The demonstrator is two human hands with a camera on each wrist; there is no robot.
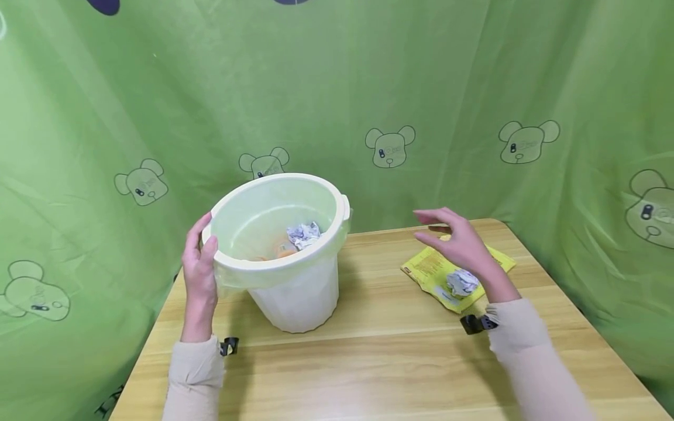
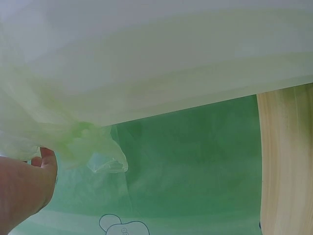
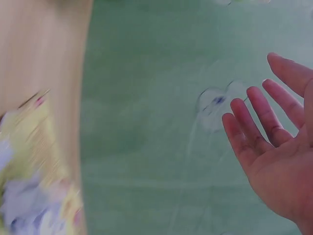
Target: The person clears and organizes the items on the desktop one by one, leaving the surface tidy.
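Note:
A white trash bin (image 1: 300, 304), lined with a thin greenish plastic bag (image 1: 231, 279), leans on the table with its mouth tipped toward me. My left hand (image 1: 200, 269) grips its rim, thumb inside and fingers outside. Down in the bin lie a crumpled paper ball (image 1: 304, 235) and something orange (image 1: 285, 249), partly hidden by the rim. The left wrist view shows the bag's bunched end (image 2: 85, 137) beside that hand. Fingers spread and holding nothing, my right hand (image 1: 459, 241) hovers over a flat yellow packet (image 1: 425, 270). A second crumpled paper ball (image 1: 462, 283) rests on the packet.
The wooden table (image 1: 358, 374) ends at a back edge close behind the bin. A green curtain (image 1: 326, 93) printed with bear heads surrounds it at the back and sides. Black straps with small devices (image 1: 476, 324) are worn at both wrists.

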